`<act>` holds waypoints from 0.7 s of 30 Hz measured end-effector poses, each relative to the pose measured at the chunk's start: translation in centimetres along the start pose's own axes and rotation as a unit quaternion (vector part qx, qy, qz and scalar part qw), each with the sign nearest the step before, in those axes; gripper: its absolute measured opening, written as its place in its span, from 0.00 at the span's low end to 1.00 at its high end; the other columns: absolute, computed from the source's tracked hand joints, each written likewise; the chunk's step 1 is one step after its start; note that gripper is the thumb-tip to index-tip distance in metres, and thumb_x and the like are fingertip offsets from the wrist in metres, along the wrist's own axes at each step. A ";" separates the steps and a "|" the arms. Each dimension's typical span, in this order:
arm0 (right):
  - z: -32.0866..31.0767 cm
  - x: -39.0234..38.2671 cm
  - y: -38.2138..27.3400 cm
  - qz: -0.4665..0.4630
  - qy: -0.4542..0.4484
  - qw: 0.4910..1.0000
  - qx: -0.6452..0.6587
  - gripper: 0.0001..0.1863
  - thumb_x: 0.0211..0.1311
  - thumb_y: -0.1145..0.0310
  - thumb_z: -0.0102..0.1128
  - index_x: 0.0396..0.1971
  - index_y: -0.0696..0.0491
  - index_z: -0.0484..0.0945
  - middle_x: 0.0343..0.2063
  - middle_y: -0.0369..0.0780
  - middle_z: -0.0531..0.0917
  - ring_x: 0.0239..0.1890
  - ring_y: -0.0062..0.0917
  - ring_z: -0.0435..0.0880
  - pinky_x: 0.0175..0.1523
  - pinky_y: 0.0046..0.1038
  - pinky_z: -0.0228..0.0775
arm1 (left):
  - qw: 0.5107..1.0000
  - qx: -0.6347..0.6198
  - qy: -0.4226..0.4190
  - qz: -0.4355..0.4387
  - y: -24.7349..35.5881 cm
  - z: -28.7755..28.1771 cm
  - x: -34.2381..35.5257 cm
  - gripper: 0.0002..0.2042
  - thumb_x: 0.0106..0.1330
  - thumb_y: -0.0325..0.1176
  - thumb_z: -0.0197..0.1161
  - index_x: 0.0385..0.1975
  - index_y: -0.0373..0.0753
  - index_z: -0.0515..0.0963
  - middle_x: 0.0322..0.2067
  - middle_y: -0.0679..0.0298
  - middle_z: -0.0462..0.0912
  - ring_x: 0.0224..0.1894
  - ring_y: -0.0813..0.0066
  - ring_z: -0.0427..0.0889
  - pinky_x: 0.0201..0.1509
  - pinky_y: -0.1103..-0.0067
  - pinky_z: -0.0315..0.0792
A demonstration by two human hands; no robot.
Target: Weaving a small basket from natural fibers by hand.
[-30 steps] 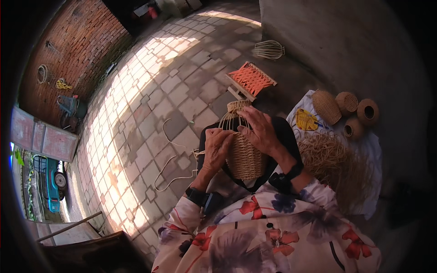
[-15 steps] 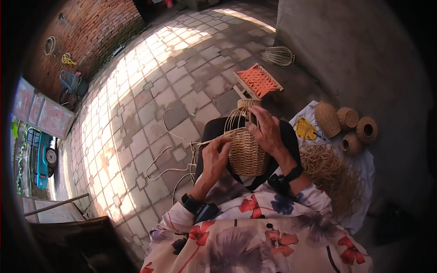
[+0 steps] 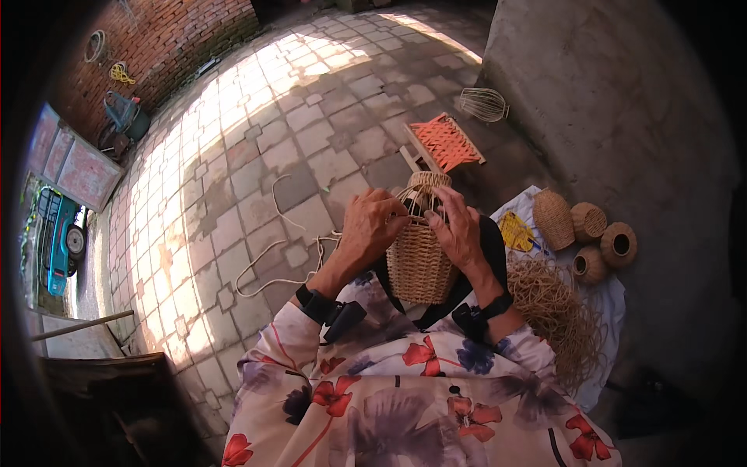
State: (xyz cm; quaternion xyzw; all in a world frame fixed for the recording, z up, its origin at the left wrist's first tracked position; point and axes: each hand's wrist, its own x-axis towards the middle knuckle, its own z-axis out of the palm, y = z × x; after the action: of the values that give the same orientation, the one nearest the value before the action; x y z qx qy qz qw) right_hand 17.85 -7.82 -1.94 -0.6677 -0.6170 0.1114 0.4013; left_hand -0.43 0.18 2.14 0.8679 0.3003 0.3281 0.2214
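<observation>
A part-woven straw basket (image 3: 420,268), with a woven band below and bare upright ribs under a narrow braided neck, stands upright on my lap. My left hand (image 3: 372,226) pinches at the upper left edge of the weaving, its fingertips on a strand. My right hand (image 3: 455,233) grips the basket's upper right, index finger against the ribs and thumb at the woven edge. Loose pale cords (image 3: 257,265) trail over the paving to the left.
An orange woven stool (image 3: 443,140) is ahead, near a wire frame (image 3: 484,104). On the right, several finished baskets (image 3: 552,219) and a straw pile (image 3: 556,323) lie on white cloth. A grey wall bounds the right; a brick wall and blue vehicle (image 3: 61,249) are left.
My left hand has moved up and inward to the basket's upper edge, its fingers curling there. My right hand stays on the basket's upper right. The view has shifted slightly.
</observation>
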 end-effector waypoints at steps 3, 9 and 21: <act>-0.1 0.1 0.0 0.005 -0.003 1.000 0.007 0.25 0.64 0.51 0.51 0.58 0.48 0.67 0.57 0.41 0.71 0.60 0.34 0.69 0.62 0.48 0.49 | 0.998 0.034 -0.055 -0.017 2.3 -1.0 -0.8 0.04 0.52 0.33 0.63 0.24 0.41 0.78 0.29 0.63 0.77 0.37 0.63 0.75 0.38 0.70 0.63; -0.1 0.0 -0.1 0.007 0.000 1.000 0.004 0.26 0.64 0.51 0.52 0.57 0.49 0.68 0.57 0.41 0.71 0.60 0.33 0.69 0.62 0.47 0.49 | 0.994 0.102 0.013 0.028 1.5 0.5 -4.3 0.05 0.59 0.32 0.62 0.26 0.39 0.75 0.21 0.64 0.70 0.25 0.67 0.74 0.27 0.73 0.66; 0.0 -0.1 0.5 0.001 0.010 1.000 0.013 0.26 0.62 0.52 0.54 0.57 0.50 0.68 0.56 0.41 0.72 0.58 0.34 0.70 0.62 0.45 0.50 | 0.602 -0.655 0.091 -0.448 -0.1 2.9 -3.3 0.10 0.69 0.41 0.56 0.38 0.41 0.74 0.24 0.70 0.75 0.22 0.83 0.73 0.25 0.83 0.71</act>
State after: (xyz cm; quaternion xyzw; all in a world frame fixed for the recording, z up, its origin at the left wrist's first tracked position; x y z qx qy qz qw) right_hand 18.18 -7.82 -2.29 -0.6643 -0.6106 0.1128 0.4161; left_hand -0.44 -2.44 -1.33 0.2130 0.3747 0.3740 0.8212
